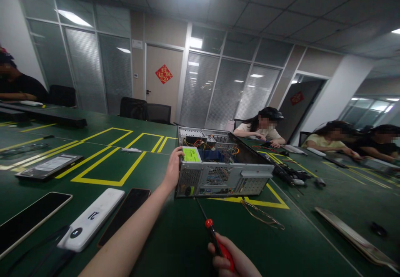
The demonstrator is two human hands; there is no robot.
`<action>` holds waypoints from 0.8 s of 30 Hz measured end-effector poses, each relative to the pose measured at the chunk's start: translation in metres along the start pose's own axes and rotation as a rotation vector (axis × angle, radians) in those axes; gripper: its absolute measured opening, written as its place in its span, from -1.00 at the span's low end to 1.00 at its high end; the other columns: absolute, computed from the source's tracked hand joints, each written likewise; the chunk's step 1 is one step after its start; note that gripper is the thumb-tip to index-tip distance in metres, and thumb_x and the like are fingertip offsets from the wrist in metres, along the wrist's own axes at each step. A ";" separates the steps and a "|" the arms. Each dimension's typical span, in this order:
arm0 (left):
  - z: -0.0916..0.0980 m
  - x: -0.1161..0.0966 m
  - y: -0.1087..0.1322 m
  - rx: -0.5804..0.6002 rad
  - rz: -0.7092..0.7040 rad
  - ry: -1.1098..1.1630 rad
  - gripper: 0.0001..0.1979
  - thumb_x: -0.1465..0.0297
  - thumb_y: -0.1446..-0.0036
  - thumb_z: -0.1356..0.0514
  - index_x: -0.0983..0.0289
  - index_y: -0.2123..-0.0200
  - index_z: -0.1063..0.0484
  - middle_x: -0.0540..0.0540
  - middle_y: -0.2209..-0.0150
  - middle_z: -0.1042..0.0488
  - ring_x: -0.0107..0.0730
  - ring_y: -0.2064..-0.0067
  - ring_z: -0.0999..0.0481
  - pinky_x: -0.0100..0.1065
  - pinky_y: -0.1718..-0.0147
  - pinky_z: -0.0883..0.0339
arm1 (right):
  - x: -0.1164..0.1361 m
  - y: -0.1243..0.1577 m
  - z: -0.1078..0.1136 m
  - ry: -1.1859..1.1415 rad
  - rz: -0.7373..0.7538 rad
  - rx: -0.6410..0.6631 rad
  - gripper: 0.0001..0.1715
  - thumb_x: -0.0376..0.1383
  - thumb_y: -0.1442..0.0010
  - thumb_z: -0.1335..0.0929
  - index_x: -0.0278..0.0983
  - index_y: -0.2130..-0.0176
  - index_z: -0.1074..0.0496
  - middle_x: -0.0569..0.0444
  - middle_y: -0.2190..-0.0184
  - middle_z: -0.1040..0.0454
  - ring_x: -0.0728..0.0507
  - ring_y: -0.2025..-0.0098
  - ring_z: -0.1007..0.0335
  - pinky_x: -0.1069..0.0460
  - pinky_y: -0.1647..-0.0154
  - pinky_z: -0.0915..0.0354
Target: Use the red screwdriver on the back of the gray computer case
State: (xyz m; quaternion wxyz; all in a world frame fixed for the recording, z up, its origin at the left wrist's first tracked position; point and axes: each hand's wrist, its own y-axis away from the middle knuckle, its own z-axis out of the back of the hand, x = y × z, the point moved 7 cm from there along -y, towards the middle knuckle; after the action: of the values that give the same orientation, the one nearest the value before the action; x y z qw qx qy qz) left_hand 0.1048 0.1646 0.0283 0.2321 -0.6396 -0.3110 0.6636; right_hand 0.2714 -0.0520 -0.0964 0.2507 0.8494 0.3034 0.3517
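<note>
An open desktop computer case (218, 172) lies on its side on the green table (175, 231), its rear panel facing me, with wires and a green-labelled power supply (191, 154) inside. My left hand (173, 168) reaches forward and grips the case's upper left edge beside the power supply. My right hand (233, 262), at the bottom edge of the view, is closed around the red handle of a long screwdriver (211, 227). The thin shaft points toward the lower rear of the case.
A white power bank (90, 218), dark phones (29, 218) and a tablet (50, 166) lie at left. Glasses (262, 215) and a detached side panel (353, 235) lie at right. Yellow tape lines mark the table. Other people sit at the far right and far left.
</note>
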 end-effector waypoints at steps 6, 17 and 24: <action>0.000 0.000 0.000 0.009 -0.002 0.000 -0.53 0.05 -0.33 0.19 0.19 0.18 -0.38 0.16 -0.17 -0.35 -0.24 -0.25 -0.31 -0.11 -0.27 -0.14 | 0.001 0.001 -0.001 -0.003 0.011 -0.056 -0.51 -0.12 -0.34 -0.27 -0.45 0.41 -0.47 0.17 0.73 -0.28 0.18 0.75 -0.10 0.33 0.75 -0.01; 0.000 0.000 0.000 -0.002 -0.003 0.022 -0.56 0.08 -0.33 0.18 0.19 0.18 -0.39 0.15 -0.15 -0.37 -0.25 -0.24 -0.32 -0.13 -0.28 -0.13 | -0.004 -0.002 -0.004 -0.036 0.013 -0.085 -0.47 -0.14 -0.42 -0.12 -0.43 0.30 -0.47 0.01 0.57 -0.48 0.08 0.70 -0.28 0.27 0.81 -0.01; 0.000 0.000 0.000 0.000 -0.013 0.032 -0.58 0.08 -0.33 0.16 0.17 0.18 -0.38 0.14 -0.15 -0.36 -0.25 -0.24 -0.31 -0.14 -0.28 -0.13 | 0.000 -0.004 -0.001 -0.188 0.034 0.017 -0.54 -0.17 -0.37 -0.22 -0.48 0.31 -0.47 0.04 0.56 -0.43 0.14 0.71 -0.16 0.28 0.81 0.09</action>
State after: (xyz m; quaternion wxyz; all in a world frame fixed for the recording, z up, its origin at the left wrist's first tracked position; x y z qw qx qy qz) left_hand 0.1051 0.1642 0.0284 0.2410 -0.6483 -0.3114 0.6517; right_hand 0.2691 -0.0490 -0.0981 0.2647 0.8858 0.2669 0.2723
